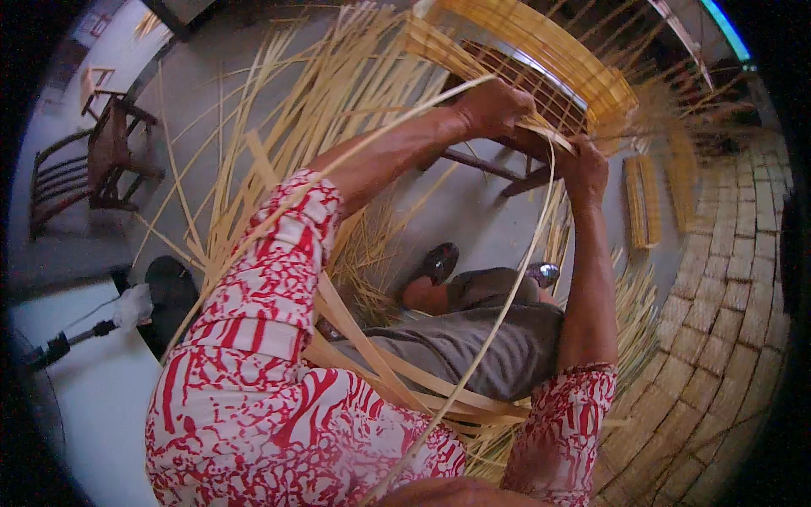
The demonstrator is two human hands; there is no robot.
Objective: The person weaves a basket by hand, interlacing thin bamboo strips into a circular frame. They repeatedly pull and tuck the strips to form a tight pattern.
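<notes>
My left hand (494, 110) is closed at the near edge of a partly woven bamboo piece (515, 25), with pale strips at its fingers. Just to its right, my right hand (585, 165) is also closed, gripping a thin pale bamboo strip (532, 237) that trails down over my lap. The woven piece has broad yellow bands around an open grid of narrower strips and rests on a dark wooden support (481, 165). Long loose bamboo strips (220, 127) fan out beside my left arm. The undersides of both hands and exactly what each fingertip touches are hidden.
Dark wooden chairs (110, 160) stand at the left. A pale board with a black fan-like fixture (101, 329) sits lower left. Flat yellow bamboo pieces (642, 203) lie on the grey floor to the right, beside a large woven mat (718, 321). More strips surround my legs.
</notes>
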